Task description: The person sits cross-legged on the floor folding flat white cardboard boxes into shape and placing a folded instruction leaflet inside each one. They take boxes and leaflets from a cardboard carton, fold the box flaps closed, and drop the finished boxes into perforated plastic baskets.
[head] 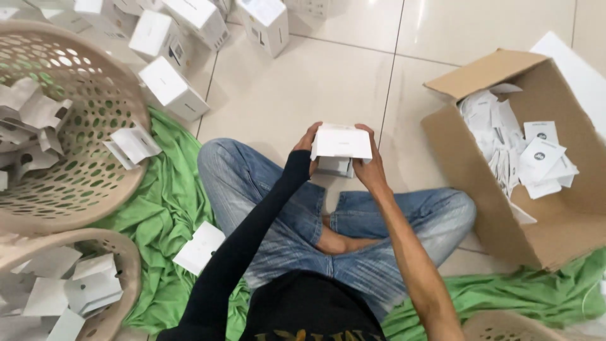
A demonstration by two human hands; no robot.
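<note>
Over crossed jeans [379, 221], left hand [307, 146] and right hand [369, 167] each grip a side of the white box [342, 143], fingers curled around its edges.

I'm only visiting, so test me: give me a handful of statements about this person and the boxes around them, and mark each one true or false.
1. Both hands, left hand and right hand, hold a small white box. True.
2. The cardboard box at the right is empty. False: it holds white paper pieces.
3. The cloth on the floor is red. False: it is green.
4. Perforated plastic baskets at the left hold white folded pieces. True.
5. The person stands at a table. False: they sit cross-legged on a tiled floor.
</note>
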